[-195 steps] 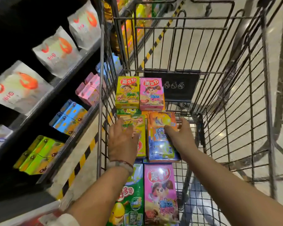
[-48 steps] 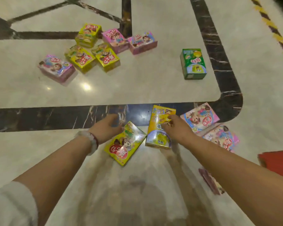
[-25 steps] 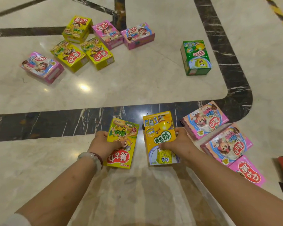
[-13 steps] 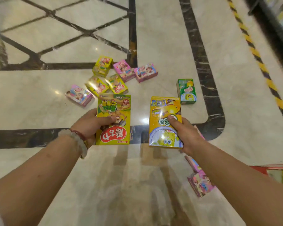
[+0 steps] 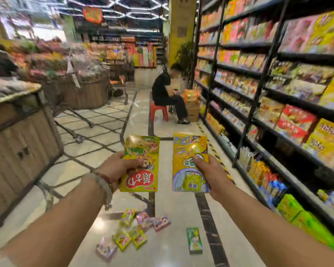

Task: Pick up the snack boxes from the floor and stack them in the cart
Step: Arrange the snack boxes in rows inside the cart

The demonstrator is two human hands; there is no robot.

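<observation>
Snack boxes (image 5: 132, 231) litter marble floor (image 5: 174, 245) (shelves (image 5: 268, 105) rightward).

Green-yellow snack box (image 5: 140, 163) & yellow box (image 5: 189, 160) held upright, side by side.

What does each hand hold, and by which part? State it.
Left hand grips the yellow-green snack box by its left edge, mid-height. Right hand grips the yellow snack box by its right edge.
</observation>
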